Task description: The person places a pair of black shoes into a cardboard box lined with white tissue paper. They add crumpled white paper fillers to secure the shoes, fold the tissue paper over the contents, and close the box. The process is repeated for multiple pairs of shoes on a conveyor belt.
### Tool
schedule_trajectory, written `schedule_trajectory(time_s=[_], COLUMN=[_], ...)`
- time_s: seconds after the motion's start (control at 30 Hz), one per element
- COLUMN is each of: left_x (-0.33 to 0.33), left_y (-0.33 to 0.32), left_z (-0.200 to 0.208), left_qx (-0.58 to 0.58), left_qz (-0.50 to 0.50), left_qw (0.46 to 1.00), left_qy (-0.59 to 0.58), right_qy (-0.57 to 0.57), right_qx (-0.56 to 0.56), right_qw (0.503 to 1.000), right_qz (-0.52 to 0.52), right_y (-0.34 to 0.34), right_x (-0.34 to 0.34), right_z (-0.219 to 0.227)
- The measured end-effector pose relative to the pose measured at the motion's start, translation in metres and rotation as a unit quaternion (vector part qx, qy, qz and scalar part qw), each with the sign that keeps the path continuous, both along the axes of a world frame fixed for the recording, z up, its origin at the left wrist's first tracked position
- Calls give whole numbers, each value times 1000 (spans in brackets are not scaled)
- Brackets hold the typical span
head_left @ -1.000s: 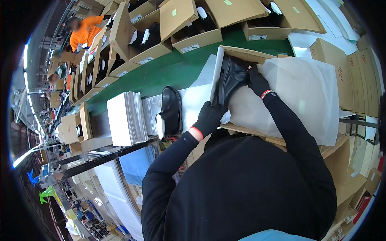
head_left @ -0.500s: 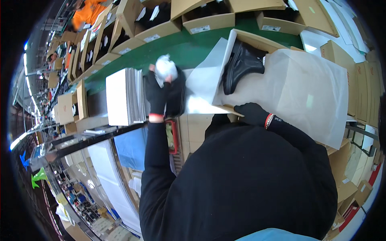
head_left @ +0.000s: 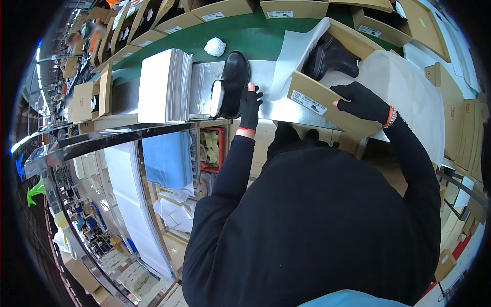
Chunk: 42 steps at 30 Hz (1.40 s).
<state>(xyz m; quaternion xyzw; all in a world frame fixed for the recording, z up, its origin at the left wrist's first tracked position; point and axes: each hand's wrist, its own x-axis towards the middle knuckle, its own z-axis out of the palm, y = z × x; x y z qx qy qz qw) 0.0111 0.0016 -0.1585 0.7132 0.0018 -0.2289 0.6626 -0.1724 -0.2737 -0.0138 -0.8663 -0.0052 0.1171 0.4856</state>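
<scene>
Presently the loose shoe (head_left: 237, 82) lies on the metal bench (head_left: 299, 113), just left of the left hand (head_left: 250, 108), its long axis pointing away from the body. These fingers are extended, gripping nothing; touching is unclear. The right hand (head_left: 364, 104), farther, grasps the box wall (head_left: 314, 92).

Two hands (head_left: 250, 108), two nearby boots (head_left: 236, 82)
</scene>
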Motion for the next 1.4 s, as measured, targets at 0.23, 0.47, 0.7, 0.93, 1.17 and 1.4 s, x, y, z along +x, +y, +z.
schedule_trajectory(time_s=[0.23,0.47,0.7,0.93,1.17,1.4], left_x=[-3,-6,-8,-70,-64,-97], left_y=[3,-14,-41,-75,-44,-50], left_z=[-67,-64,66,136,108,62], left_qx=[318,428,-5,-90,-25,91], left_qz=[-65,-149,-97,-450,-332,-551], left_qw=[894,772,934,851,876,756], left_qy=[-309,-445,-342,-254,-349,-340], right_qy=[-25,-21,66,49,-336,-416], right_qx=[-6,-27,124,353,32,-36], right_qw=[1000,999,978,727,777,908], right_qz=[3,-9,-151,-587,-531,-32], right_y=[7,56,52,-18,-35,44], right_x=[-7,-41,-39,-8,2,33], right_z=[-21,-119,-141,-147,-18,92])
